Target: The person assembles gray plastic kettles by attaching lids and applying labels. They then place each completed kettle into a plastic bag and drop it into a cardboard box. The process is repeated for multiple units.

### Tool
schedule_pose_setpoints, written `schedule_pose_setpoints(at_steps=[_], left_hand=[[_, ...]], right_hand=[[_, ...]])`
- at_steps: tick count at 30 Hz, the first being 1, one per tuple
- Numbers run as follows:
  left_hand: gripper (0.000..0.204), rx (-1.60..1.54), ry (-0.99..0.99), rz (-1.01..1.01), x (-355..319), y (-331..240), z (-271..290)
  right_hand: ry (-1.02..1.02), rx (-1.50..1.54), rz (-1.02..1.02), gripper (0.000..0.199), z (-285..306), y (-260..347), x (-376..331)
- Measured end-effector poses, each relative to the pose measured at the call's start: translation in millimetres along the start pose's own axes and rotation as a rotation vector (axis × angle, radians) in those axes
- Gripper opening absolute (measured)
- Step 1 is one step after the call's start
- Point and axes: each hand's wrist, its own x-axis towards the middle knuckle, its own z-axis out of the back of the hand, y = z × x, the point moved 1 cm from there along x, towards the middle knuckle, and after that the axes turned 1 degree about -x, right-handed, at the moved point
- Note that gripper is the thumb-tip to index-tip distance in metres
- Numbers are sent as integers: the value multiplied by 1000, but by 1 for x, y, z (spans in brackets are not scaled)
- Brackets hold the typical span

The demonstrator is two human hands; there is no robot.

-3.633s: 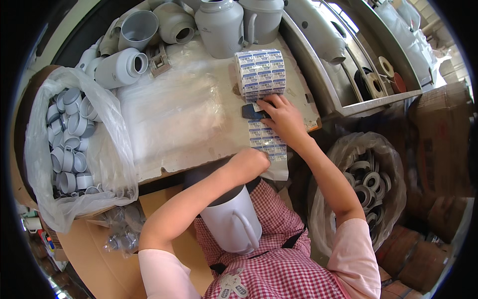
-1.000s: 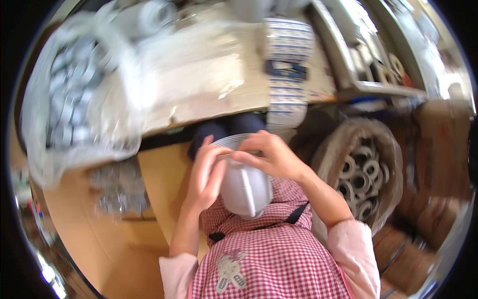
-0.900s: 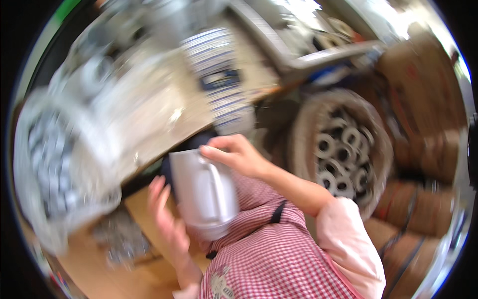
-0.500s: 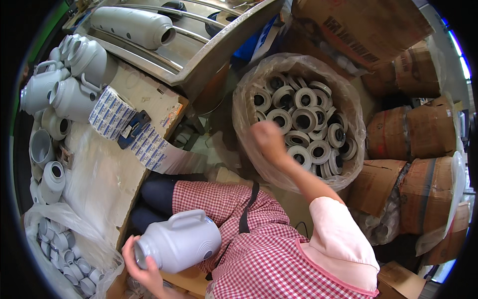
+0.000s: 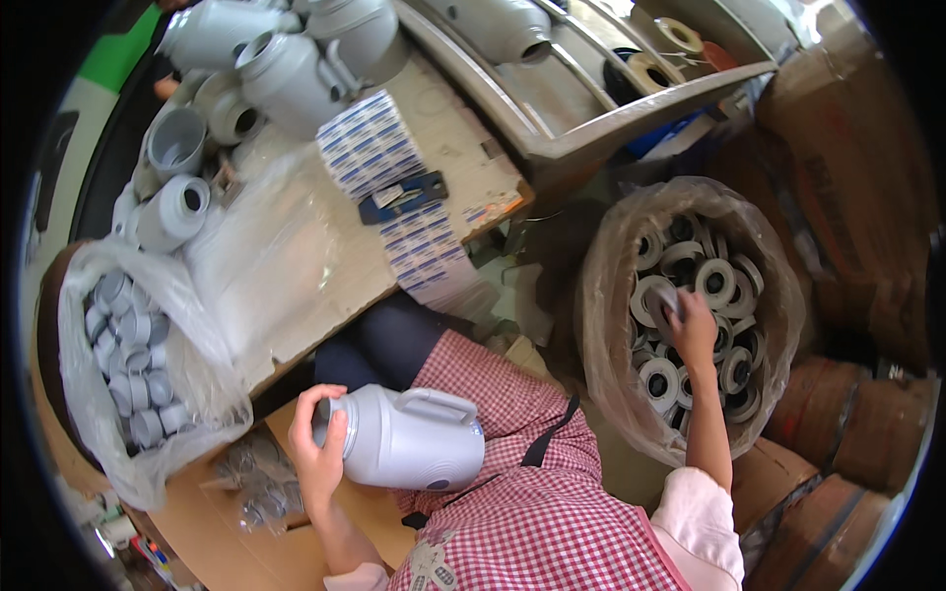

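A grey plastic jug (image 5: pixel 426 443) with a side handle lies on its side across my lap. My left hand (image 5: pixel 320 443) is closed round its open neck, thumb and fingers on opposite sides. Over on the right, my right hand (image 5: pixel 694 330) reaches into a plastic-lined container full of grey ring-shaped collars (image 5: pixel 714 283). Its fingers are closed on one grey ring collar (image 5: pixel 667 307), which stands tilted above the others.
A clear liner bag (image 5: pixel 601 325) rims the collar container. On the worktable (image 5: pixel 286 320) are a label roll (image 5: pixel 370 143), a dark blue holder (image 5: pixel 404 197) and several grey jugs (image 5: pixel 291 84). Small grey caps (image 5: pixel 128 345) fill a bag at left. Cartons (image 5: pixel 838 414) stand right.
My right hand has gone from blurred above the collars' near side down among them and grips one. The view has turned, and my left hand still holds the jug.
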Motion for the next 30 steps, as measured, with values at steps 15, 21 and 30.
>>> schedule_pose_setpoints(at_steps=[15,21,30], left_hand=[[31,-241,-540,34,-77,56,62],[35,-708,-668,188,-82,99,39],[40,-1128,-596,382,-71,128,18]], right_hand=[[712,489,492,123,-74,290,-30],[630,377,599,126,-37,332,-43],[746,988,652,126,-14,352,-87]])
